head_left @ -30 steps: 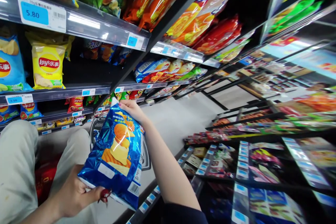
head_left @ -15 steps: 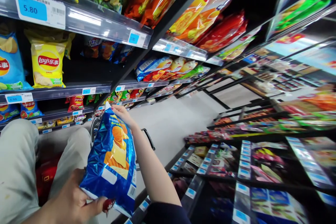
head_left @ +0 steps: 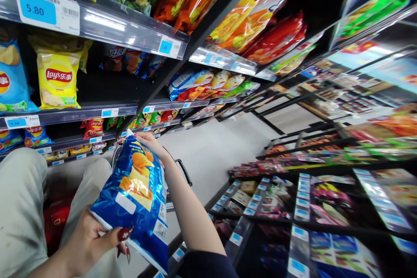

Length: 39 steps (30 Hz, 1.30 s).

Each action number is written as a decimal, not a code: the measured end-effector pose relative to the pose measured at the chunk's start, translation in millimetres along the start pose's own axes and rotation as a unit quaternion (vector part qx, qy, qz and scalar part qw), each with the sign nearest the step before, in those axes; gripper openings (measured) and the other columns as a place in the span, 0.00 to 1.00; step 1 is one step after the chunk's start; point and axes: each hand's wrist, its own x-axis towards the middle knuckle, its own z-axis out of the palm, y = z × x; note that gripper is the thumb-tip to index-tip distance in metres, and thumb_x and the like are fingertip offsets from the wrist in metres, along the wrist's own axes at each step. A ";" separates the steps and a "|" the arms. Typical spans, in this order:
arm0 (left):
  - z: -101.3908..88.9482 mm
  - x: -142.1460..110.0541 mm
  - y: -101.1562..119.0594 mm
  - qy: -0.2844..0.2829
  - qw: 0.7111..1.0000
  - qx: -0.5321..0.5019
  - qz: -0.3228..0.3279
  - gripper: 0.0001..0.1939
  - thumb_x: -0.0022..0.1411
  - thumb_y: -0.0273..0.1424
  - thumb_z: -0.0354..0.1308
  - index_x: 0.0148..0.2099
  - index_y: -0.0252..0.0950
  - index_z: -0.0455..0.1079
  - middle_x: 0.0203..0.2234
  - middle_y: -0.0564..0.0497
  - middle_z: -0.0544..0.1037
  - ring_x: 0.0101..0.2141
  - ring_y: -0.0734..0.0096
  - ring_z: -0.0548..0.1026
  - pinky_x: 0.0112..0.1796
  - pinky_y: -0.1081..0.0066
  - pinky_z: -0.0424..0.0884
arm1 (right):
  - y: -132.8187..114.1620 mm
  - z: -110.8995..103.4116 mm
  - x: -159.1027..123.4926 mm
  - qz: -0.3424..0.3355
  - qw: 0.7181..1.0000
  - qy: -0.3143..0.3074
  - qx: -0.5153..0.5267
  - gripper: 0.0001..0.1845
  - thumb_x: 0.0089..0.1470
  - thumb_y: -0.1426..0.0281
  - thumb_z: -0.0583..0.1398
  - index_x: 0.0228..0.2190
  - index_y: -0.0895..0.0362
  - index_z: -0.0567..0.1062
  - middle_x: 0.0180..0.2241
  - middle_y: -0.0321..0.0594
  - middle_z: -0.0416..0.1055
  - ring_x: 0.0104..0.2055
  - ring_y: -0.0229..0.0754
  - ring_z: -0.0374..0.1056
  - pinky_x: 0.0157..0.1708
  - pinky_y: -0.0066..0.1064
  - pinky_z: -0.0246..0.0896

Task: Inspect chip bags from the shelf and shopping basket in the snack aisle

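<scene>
Between my hands is a blue bag of chips [head_left: 112,200], tilted, with pictures of ridged chips and a barcode on its near end. My left hand [head_left: 87,239] grips the bag's lower left corner, its thumb with a dark red nail bent across the white edge and other fingers partly behind. At the far end, my right hand [head_left: 150,142] is closed on the bag near its white-tipped corner; most of its fingers are hidden behind the bag. A yellow Lay's bag [head_left: 59,76] stands on the shelf ahead to the left.
Shelves of snack bags with a price-tagged edge [head_left: 107,21] run along the left. A black-rimmed basket or cart [head_left: 184,173] is partly hidden behind my right arm. Grey floor [head_left: 202,147] stretches between the shelves; stocked racks [head_left: 301,208] line the right.
The blue bag has turned and tipped slightly, its near left corner moving left and up. My left hand has shifted left with it, and more of its fingers show below the bag.
</scene>
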 end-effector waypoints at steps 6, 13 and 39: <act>-1.6 6.2 -1.1 0.047 0.995 -0.078 -0.037 0.20 0.56 0.43 0.58 0.19 0.36 0.76 0.16 0.50 0.78 0.22 0.69 0.76 0.26 0.75 0.70 | 6.8 -5.9 0.2 0.055 0.998 -0.025 -0.002 0.24 0.36 0.49 0.66 0.19 0.58 0.69 0.19 0.33 0.67 0.21 0.35 0.60 0.23 0.27 0.57; -1.2 8.9 -2.0 0.049 0.990 -0.116 -0.069 0.20 0.54 0.44 0.60 0.19 0.34 0.75 0.15 0.51 0.78 0.20 0.71 0.74 0.24 0.76 0.69 | 6.1 -13.5 -1.8 0.081 0.996 -0.027 -0.015 0.23 0.37 0.52 0.66 0.19 0.59 0.68 0.18 0.31 0.66 0.21 0.33 0.59 0.23 0.25 0.56; -0.7 8.8 3.6 0.020 0.900 0.366 0.237 0.23 0.67 0.36 0.43 0.24 0.38 0.71 0.19 0.54 0.77 0.25 0.72 0.76 0.28 0.75 0.68 | -4.9 -11.6 -9.4 -0.106 0.978 0.119 -0.131 0.29 0.45 0.42 0.55 0.17 0.55 0.56 0.18 0.30 0.50 0.22 0.33 0.46 0.22 0.26 0.43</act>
